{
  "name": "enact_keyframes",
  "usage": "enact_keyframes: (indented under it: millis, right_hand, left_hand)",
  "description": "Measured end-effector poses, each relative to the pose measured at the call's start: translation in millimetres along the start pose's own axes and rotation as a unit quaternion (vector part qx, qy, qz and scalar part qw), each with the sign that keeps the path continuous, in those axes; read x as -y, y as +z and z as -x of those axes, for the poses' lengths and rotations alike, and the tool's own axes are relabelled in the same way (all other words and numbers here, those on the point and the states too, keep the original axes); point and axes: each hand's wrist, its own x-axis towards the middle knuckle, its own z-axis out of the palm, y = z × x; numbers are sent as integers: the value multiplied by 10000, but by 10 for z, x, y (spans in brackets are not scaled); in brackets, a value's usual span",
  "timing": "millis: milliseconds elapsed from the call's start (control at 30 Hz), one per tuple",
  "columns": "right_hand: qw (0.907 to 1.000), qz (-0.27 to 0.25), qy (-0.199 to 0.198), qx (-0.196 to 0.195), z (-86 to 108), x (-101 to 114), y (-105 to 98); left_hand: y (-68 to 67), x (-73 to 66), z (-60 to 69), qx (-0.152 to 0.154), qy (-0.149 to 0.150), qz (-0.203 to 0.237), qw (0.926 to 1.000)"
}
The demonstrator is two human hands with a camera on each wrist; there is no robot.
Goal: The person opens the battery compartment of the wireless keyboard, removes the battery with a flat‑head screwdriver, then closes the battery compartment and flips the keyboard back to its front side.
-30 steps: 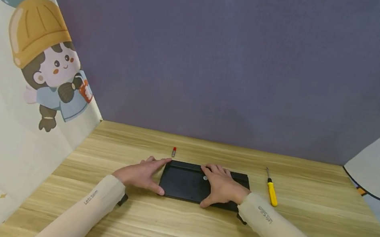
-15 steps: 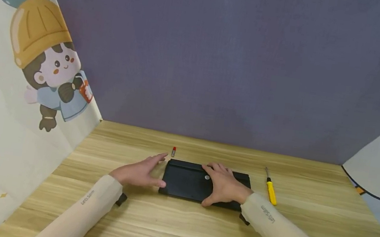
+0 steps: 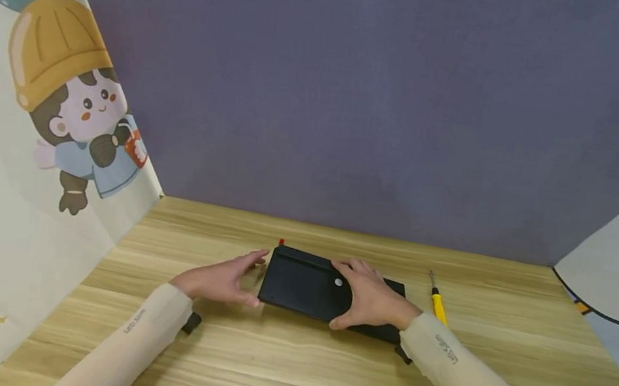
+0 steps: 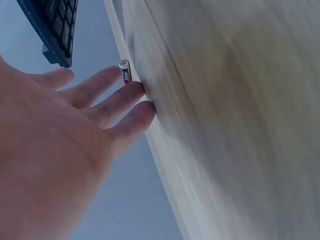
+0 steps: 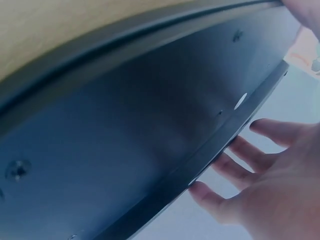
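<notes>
A black keyboard (image 3: pixel 299 284) is underside up in the head view, its left end raised off the table. My right hand (image 3: pixel 374 301) grips it across its width, thumb on the near edge and fingers over the far one. Screws and a pale round spot mark that underside (image 5: pixel 125 115) in the right wrist view. Just off the left end is my left hand (image 3: pixel 216 280), fingers spread and holding nothing. Keys of the keyboard (image 4: pixel 62 22) face down in the left wrist view. Beyond the left fingers stands or lies a small battery (image 4: pixel 125 71).
A yellow-handled screwdriver (image 3: pixel 438 302) lies on the wooden table (image 3: pixel 272 372) to the right, partly behind the right sleeve. The battery's red end (image 3: pixel 281 242) peeks out behind the keyboard's far left corner. A dark partition (image 3: pixel 357 107) rises at the table's back.
My left hand has let go of the keyboard's left end and drawn away to the left. The keyboard's left end has risen, held by my right hand, and now covers most of the battery.
</notes>
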Motion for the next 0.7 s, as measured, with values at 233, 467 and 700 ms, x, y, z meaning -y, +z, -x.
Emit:
enact_keyframes:
  millis: [233, 467, 700]
  right_hand:
    - [9995, -201, 28, -235, 19, -13, -45]
    - [9969, -517, -215, -544, 26, -26, -96]
    - [9914, -856, -405, -900, 24, -26, -131]
  left_hand:
    - [-4, 44, 16, -53, 445, 86, 9990]
    - [1, 48, 33, -44, 462, 57, 9989]
    - [9, 12, 43, -70, 225, -5, 9997]
